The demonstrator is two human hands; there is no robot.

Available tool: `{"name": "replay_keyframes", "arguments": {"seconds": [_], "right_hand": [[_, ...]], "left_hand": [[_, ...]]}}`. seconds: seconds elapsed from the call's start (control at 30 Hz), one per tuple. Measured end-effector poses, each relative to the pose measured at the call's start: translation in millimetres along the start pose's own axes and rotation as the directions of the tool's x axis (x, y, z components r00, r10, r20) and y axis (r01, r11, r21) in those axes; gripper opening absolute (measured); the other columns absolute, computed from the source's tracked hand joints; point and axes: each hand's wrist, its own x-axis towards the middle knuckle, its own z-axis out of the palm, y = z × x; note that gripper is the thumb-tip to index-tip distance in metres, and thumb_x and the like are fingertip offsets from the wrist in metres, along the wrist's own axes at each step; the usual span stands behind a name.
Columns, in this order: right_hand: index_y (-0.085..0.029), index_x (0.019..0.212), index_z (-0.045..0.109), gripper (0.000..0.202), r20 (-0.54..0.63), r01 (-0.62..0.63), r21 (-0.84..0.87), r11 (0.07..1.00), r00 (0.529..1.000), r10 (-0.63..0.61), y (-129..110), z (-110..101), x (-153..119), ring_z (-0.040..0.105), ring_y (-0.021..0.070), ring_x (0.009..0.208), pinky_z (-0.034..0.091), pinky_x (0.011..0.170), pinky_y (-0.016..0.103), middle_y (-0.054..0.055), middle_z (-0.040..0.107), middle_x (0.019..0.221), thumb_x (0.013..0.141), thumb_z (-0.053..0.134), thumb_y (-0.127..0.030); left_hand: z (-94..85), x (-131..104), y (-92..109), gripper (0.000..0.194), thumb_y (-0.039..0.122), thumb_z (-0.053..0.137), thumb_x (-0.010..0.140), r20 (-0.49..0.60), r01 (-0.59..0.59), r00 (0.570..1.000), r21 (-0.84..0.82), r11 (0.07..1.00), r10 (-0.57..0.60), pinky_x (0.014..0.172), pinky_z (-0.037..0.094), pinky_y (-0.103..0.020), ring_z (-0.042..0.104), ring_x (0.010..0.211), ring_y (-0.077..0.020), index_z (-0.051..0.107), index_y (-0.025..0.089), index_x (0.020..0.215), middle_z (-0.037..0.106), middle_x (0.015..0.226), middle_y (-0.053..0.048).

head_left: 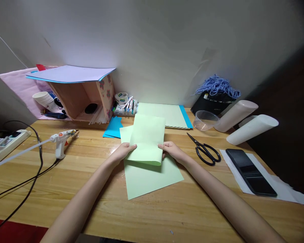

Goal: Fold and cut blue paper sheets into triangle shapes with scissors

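A pale green sheet (148, 135) is held up in the middle, its near end curved under. My left hand (123, 151) pinches its left edge, with the thumb on top. On the right edge, my right hand (171, 151) grips the same sheet, thumb also on top. Beneath it, another light green sheet (152, 182) lies flat on the wooden table. The fingers under the held sheet are partly hidden.
Black-handled scissors (206, 152) and a phone (250, 172) lie at the right. At the left is a glue gun (62, 141) with its cable. Behind stand a cardboard box (106, 94), a paper stack (162, 114), a clear bowl (206, 121) and white rolls (253, 129).
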Motion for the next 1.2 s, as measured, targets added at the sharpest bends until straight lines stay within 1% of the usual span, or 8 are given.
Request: {"name": "replay_keyframes", "arguments": {"seconds": [0.17,0.37,0.47,0.63,0.83,0.9,1.03,1.2], "right_hand": [[-0.011,0.068,0.062,0.041,0.075,-0.006,-0.080,0.997,0.997,0.012,0.2,-1.3,-1.7,0.057,0.0119,0.057,0.046,0.055,0.022,0.006,0.064,0.069,0.071,0.061,-0.052],[-0.011,0.059,0.057,0.044,0.003,0.022,-0.090,0.996,1.000,-0.022,6.7,-0.6,2.4,0.054,0.0112,0.044,0.041,0.044,0.021,0.004,0.060,0.052,0.069,0.061,-0.054],[-0.011,0.061,0.058,0.043,-0.030,0.036,-0.044,0.998,0.999,-0.037,8.0,0.1,3.7,0.057,0.0134,0.048,0.045,0.048,0.023,0.004,0.062,0.057,0.069,0.061,-0.054],[-0.011,0.069,0.061,0.043,0.019,0.026,-0.046,0.999,1.000,-0.025,6.7,0.0,2.1,0.059,0.0137,0.055,0.047,0.053,0.024,0.006,0.064,0.067,0.071,0.059,-0.054],[-0.011,0.053,0.055,0.048,0.018,0.040,-0.189,0.981,0.999,-0.037,5.3,0.1,0.3,0.047,0.0076,0.037,0.034,0.039,0.018,0.002,0.053,0.044,0.074,0.056,-0.054],[-0.011,0.053,0.054,0.048,0.016,0.042,-0.188,0.981,0.999,-0.040,3.9,0.5,-0.3,0.045,0.0065,0.035,0.032,0.037,0.017,0.001,0.054,0.045,0.074,0.056,-0.054],[-0.009,0.062,0.060,0.048,0.110,0.043,-0.171,0.984,0.994,-0.024,1.0,1.1,-1.3,0.051,0.0087,0.044,0.039,0.043,0.018,0.008,0.064,0.061,0.077,0.052,-0.054],[-0.007,0.067,0.063,0.050,0.204,0.056,-0.170,0.984,0.979,-0.021,1.9,0.8,-1.0,0.056,0.0116,0.052,0.036,0.042,0.018,0.014,0.067,0.066,0.080,0.049,-0.053]], "left_hand": [[0.9,1.0,-1.3,0.049,0.052,0.062,0.066,-0.015,-0.032,0.999,-0.009,0.999,0.031,0.064,0.046,-0.029,0.062,0.076,-0.0242,0.063,0.009,0.088,0.066,0.089,-0.014],[5.3,-2.5,3.1,0.046,0.049,0.063,0.067,-0.010,-0.043,0.999,-0.059,0.997,0.042,0.064,0.048,-0.027,0.061,0.079,-0.0234,0.063,0.010,0.091,0.065,0.093,-0.013],[7.4,-3.8,4.9,0.047,0.045,0.064,0.068,0.004,-0.060,0.998,-0.048,0.997,0.060,0.062,0.050,-0.027,0.062,0.077,-0.0222,0.061,0.011,0.099,0.064,0.099,-0.012],[7.9,-0.1,1.8,0.043,0.042,0.065,0.068,-0.057,-0.119,0.991,-0.032,0.992,0.118,0.058,0.052,-0.027,0.063,0.069,-0.0205,0.060,0.010,0.096,0.064,0.097,-0.012],[8.1,1.2,1.8,0.039,0.041,0.063,0.071,-0.024,-0.108,0.994,-0.025,0.994,0.107,0.056,0.053,-0.025,0.064,0.067,-0.0201,0.060,0.009,0.093,0.065,0.091,-0.012],[8.3,0.9,2.4,0.038,0.040,0.063,0.072,-0.019,-0.107,0.994,-0.037,0.994,0.106,0.056,0.053,-0.024,0.064,0.066,-0.0194,0.060,0.009,0.095,0.065,0.091,-0.011],[7.6,2.0,1.8,0.035,0.037,0.063,0.072,-0.058,-0.116,0.992,-0.050,0.992,0.113,0.057,0.053,-0.024,0.064,0.068,-0.0187,0.060,0.009,0.094,0.066,0.090,-0.010],[7.4,4.5,0.0,0.034,0.036,0.062,0.073,-0.071,-0.141,0.988,-0.042,0.989,0.137,0.055,0.053,-0.023,0.064,0.065,-0.0179,0.060,0.008,0.094,0.066,0.088,-0.010]]}}
